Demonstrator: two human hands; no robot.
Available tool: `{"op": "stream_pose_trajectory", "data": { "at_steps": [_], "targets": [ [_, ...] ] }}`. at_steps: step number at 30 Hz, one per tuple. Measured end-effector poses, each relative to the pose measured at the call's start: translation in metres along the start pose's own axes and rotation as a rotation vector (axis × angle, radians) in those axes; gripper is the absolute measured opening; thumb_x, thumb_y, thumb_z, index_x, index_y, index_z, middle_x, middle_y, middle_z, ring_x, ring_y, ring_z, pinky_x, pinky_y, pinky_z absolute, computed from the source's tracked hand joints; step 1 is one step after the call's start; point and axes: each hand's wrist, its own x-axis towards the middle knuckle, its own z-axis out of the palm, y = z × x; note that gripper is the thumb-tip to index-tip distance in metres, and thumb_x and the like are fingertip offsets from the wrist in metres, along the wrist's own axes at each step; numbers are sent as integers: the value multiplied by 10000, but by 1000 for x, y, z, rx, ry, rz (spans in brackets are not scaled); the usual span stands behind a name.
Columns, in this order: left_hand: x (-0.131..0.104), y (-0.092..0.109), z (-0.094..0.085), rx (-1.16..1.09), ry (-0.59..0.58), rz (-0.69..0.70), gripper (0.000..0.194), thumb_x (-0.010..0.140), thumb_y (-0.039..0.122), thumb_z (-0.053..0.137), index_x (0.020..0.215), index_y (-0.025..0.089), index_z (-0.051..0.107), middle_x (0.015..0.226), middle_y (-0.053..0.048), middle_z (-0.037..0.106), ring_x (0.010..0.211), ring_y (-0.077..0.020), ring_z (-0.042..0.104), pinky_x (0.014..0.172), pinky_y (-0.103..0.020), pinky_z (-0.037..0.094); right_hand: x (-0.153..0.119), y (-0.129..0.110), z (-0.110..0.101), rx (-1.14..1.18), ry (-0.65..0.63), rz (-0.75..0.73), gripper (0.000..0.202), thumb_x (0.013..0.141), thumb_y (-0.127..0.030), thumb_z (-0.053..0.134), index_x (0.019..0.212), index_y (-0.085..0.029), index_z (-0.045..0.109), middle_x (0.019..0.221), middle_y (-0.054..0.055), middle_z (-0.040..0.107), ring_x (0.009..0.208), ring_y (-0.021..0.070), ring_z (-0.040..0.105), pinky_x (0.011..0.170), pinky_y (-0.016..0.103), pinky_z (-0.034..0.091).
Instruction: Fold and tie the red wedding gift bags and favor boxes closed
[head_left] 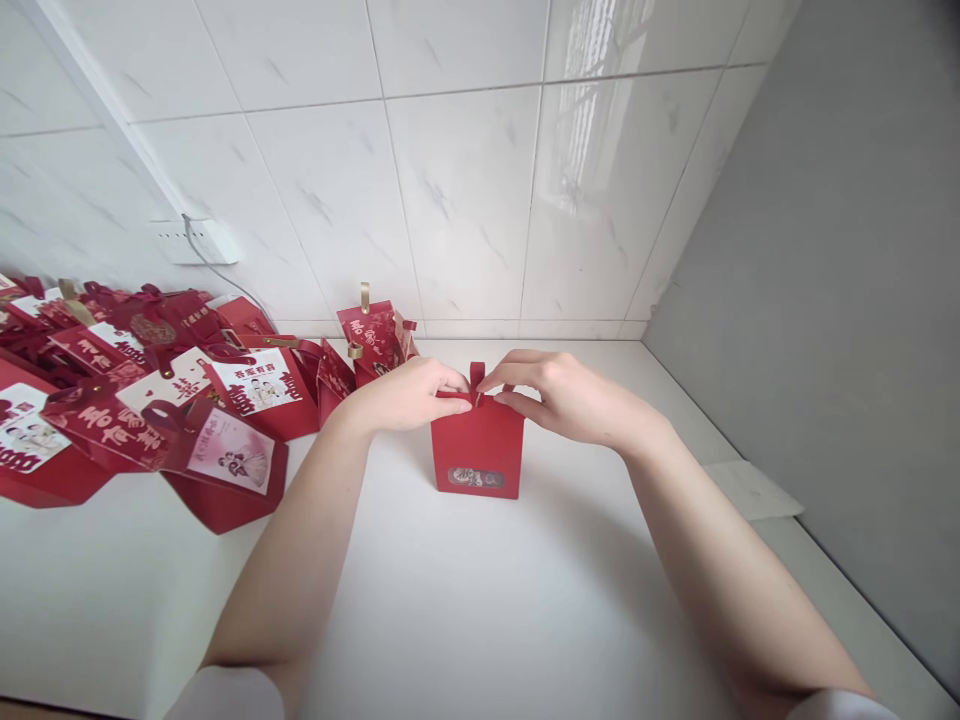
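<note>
A red box (478, 442) stands upright on the white table, with a small oval window low on its front and a red ribbon loop (477, 374) at its top. My left hand (411, 393) pinches the top edge of the box just left of the ribbon, thumb in front and fingers behind. From the right, my right hand (555, 393) has its fingers closed at the top edge beside the ribbon, where a small gold-coloured piece shows. The fingertips of both hands nearly meet at the ribbon's base.
Many red gift boxes with ribbon handles crowd the left of the table (450, 610); the nearest (225, 465) has a pink picture. More boxes (373, 340) stand by the tiled wall. A socket with a cable (196, 242) is behind. White paper (750, 490) lies right.
</note>
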Motion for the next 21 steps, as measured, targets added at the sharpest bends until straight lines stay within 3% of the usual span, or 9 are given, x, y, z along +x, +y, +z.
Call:
{"op": "stream_pose_trajectory", "data": {
  "at_steps": [7,11,16,21],
  "targets": [
    [-1,0,0,27,-55,-51,340,774,408,563,589,180,392,591,21,336,512,-103,299,484,-282,208,-1,0,-1,47,-104,27,292,949,-188,469,1163,-284,642,1077,27,668,838,163,629,653,267,463],
    [-3,4,-1,1,-67,-45,354,780,465,560,603,182,441,603,13,380,514,-109,332,473,-278,216,-3,-3,-5,68,-102,6,298,935,-167,484,1155,-275,653,1091,31,670,864,168,633,689,278,477],
    [-7,9,-5,-75,-31,-8,281,802,427,538,663,184,564,642,-2,491,563,-124,427,480,-253,273,-4,-7,-8,94,-126,-21,313,919,-148,492,1147,-283,659,1099,22,670,882,165,632,700,276,482],
    [-7,8,-5,-98,-16,12,312,806,409,539,605,170,548,591,8,449,528,-107,373,466,-255,255,-4,-10,-9,90,-156,4,303,910,-170,510,1148,-286,656,1083,10,681,859,162,631,682,274,473]
  ]
}}
